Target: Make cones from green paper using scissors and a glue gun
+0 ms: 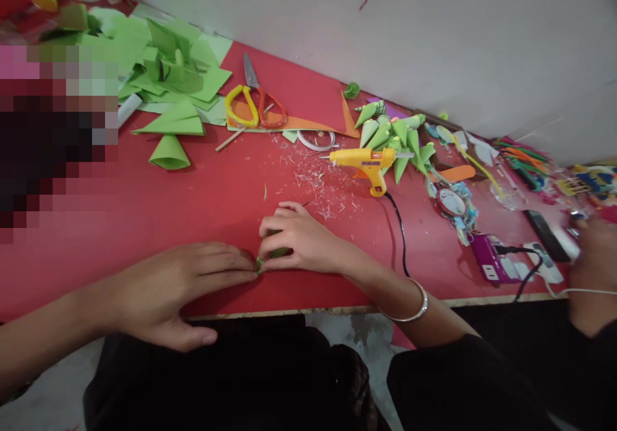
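My left hand (168, 286) lies on the red table near its front edge, fingers stretched out flat and thumb apart. Its fingertips touch the end of a small piece of green paper (259, 264). Over that same piece my right hand (296, 241) is curled, with the fingers closed on it and hiding most of it, so its shape cannot be told. A yellow glue gun (364, 160) lies beyond my right hand, amid thin strands of dried glue (321, 184). Two green paper cones (169, 153) rest farther off to the left.
Green paper sheets (207, 74) and scissors (250, 100) lie along the wall. Several small green cones (395, 132) sit behind the glue gun. Its black cord (401, 225) trails off the front edge. At right are a purple box (491, 257), a phone (546, 235) and another person's hand (598, 264).
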`<state>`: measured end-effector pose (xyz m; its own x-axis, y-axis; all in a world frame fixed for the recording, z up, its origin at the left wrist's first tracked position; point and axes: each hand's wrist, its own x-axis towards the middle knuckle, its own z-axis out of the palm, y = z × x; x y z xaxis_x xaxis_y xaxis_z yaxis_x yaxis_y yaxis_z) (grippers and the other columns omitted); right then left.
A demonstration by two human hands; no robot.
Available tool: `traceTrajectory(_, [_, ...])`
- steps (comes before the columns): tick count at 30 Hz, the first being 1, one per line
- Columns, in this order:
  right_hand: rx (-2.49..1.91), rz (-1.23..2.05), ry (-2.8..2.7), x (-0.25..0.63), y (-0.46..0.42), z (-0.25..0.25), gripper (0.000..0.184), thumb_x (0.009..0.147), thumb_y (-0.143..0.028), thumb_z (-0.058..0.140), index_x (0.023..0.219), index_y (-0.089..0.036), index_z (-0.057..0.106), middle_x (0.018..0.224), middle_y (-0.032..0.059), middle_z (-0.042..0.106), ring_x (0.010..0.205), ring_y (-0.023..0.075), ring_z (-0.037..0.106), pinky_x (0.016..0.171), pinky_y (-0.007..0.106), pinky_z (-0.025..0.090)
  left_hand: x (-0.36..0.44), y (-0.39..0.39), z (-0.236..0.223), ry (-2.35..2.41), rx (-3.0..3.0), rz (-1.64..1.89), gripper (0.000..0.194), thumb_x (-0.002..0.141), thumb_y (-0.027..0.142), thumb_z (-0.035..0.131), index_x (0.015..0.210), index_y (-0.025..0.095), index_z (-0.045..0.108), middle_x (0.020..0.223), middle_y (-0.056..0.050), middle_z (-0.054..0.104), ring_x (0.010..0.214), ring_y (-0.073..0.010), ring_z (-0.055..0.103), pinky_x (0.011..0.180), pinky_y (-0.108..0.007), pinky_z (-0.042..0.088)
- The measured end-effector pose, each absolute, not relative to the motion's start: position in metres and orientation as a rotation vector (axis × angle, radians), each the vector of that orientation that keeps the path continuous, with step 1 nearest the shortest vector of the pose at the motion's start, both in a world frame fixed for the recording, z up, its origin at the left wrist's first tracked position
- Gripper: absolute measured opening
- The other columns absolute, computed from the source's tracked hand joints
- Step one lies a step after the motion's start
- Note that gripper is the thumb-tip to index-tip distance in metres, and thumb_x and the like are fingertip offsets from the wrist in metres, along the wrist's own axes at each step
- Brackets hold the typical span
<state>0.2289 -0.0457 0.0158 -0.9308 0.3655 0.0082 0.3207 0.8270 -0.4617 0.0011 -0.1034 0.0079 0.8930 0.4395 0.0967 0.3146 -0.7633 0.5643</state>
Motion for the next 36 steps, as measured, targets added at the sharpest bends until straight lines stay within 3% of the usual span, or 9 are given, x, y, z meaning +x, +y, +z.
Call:
traceTrajectory(9, [-0.536,0.721,-2.904,0.2291,-0.0453,0.0148,0.023,0.082,-0.041,0.050,0.080,-0.023,0.063,0.087,-0.0020,0.053,0.080,0.0121,0.042,0.090,0.033,0.018,0.0007,-0.1032,0.0068,0.530,2.470,0.326,0.064,0.070,0.040,0.056,0.128,0.022,0.037,0.121,-0.010,0.054,0.109,-0.0263,0.050,0.089,-0.037,0.045])
traceTrajectory(15, [-0.538,0.846,-2.851,0.2334,-0.0482,0.0111,0.014,0.080,-0.036,0.055,0.084,-0.027,0.064,0.090,-0.0030,0.053,0.085,0.0107,0.045,0.097,0.035,0.012,-0.0020,-0.1045,0.0038,0.596,2.485,0.348,0.061,0.072,0.037,0.055,0.128,0.024,0.038,0.120,-0.008,0.055,0.107,-0.0247,0.052,0.089,-0.035,0.045])
traceTrajectory(20, [-0.557,0.860,-2.821,0.2336,-0.0491,0.0112,0.015,0.079,-0.038,0.055,0.083,-0.028,0.065,0.090,-0.0029,0.052,0.087,0.0115,0.044,0.096,0.036,0.012,-0.0003,-0.1045,0.0037,0.556,2.573,0.362,0.056,0.072,0.038,0.056,0.125,0.025,0.043,0.117,-0.006,0.058,0.108,-0.0255,0.051,0.091,-0.037,0.044])
traceTrajectory(26, [-0.583,0.853,-2.882,0.2297,-0.0494,0.0165,0.020,0.080,-0.040,0.053,0.082,-0.024,0.063,0.085,-0.0015,0.053,0.087,0.0139,0.043,0.094,0.037,0.012,0.0012,-0.1047,0.0046,0.555,2.629,0.405,0.046,0.076,0.032,0.052,0.121,0.028,0.048,0.115,-0.003,0.060,0.103,-0.0209,0.056,0.095,-0.034,0.042])
traceTrajectory(36, [-0.572,0.799,-2.908,0.2265,-0.0489,0.0187,0.019,0.079,-0.039,0.054,0.078,-0.022,0.062,0.080,-0.0018,0.052,0.081,0.0140,0.042,0.089,0.036,0.015,0.0020,-0.1054,0.0029,0.498,2.685,0.422,0.047,0.073,0.033,0.054,0.119,0.023,0.050,0.113,-0.006,0.060,0.102,-0.0236,0.056,0.086,-0.035,0.048])
